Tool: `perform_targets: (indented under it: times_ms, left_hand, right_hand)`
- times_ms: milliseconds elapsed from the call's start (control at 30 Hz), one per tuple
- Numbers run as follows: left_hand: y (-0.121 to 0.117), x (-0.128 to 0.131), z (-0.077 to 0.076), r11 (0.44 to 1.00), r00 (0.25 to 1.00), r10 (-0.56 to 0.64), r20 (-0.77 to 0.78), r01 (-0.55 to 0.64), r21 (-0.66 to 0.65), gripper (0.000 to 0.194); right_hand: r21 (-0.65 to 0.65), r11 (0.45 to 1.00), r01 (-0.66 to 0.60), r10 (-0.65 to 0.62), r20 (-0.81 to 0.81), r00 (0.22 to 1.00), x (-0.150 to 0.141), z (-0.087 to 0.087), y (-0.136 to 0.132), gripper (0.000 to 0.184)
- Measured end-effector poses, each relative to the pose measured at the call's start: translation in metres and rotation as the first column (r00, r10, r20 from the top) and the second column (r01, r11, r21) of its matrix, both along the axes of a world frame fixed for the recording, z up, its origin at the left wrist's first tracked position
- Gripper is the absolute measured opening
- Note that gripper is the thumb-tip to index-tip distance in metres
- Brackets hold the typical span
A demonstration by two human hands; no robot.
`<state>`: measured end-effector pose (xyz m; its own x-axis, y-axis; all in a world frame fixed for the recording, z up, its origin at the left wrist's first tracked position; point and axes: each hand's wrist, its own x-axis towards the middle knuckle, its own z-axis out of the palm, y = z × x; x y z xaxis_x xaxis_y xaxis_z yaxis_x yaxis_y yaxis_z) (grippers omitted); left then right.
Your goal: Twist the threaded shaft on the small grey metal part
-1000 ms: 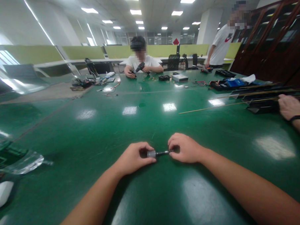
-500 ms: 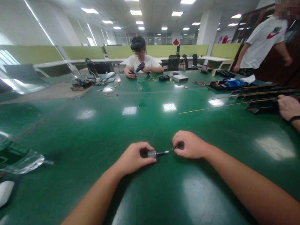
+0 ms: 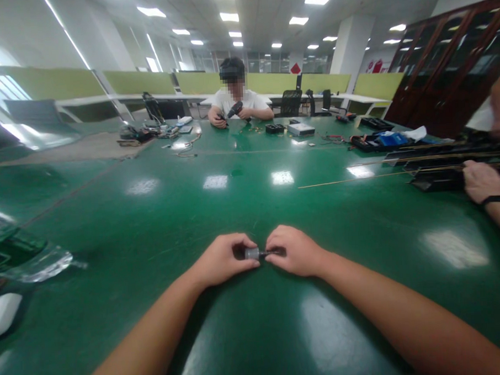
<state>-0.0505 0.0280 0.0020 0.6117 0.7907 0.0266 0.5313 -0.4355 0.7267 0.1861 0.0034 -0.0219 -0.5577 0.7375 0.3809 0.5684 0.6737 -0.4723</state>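
A small grey cylinder [image 3: 252, 254] with a thin shaft pointing right lies low over the green table. My left hand [image 3: 225, 259] grips its left end between thumb and fingers. Close on the other side, my right hand [image 3: 293, 251] is closed in a pinch around the shaft's end. A small dark piece seems to be between the right fingertips, but those fingers and the shaft hide most of it.
The green tabletop [image 3: 176, 213] has a clear plastic bottle [image 3: 37, 257] and a white object [image 3: 5, 314] at left. At right, another person's hand [image 3: 485, 180] rests by black channels [image 3: 436, 178] and thin rods. A seated person [image 3: 238, 102] across the table holds a drill [image 3: 234, 109].
My right hand has moved left, from beyond the shaft's tip onto the shaft, covering it. My left hand has hardly moved. The standing person at right has mostly left the view.
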Motion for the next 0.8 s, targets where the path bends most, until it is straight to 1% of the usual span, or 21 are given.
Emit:
perform_targets:
  times_ms: [100,233,500,800]
  left_hand:
    - [0.0004,-0.0008,-0.001,1.0,1.0,-0.009,0.0,0.009,0.008,0.026]
    - [0.0002,-0.0017,-0.0007,1.0,1.0,-0.003,-0.019,0.004,0.013,0.026]
    - [-0.0001,-0.0007,-0.001,1.0,1.0,-0.003,-0.004,0.003,0.008,0.028]
    - [0.0,0.0003,-0.0009,1.0,1.0,-0.009,0.02,0.009,0.014,0.026]
  right_hand:
    - [-0.003,1.0,-0.022,0.022,-0.022,1.0,-0.0091,-0.001,-0.0005,0.01]
    - [-0.011,1.0,-0.001,0.001,-0.055,0.999,-0.0058,-0.0011,-0.0017,0.019]
    - [0.001,1.0,-0.026,0.026,-0.065,0.998,-0.0023,-0.0051,0.0005,0.011]
    - [0.003,0.999,-0.033,0.033,-0.084,0.996,-0.0005,-0.0059,0.0014,0.008]
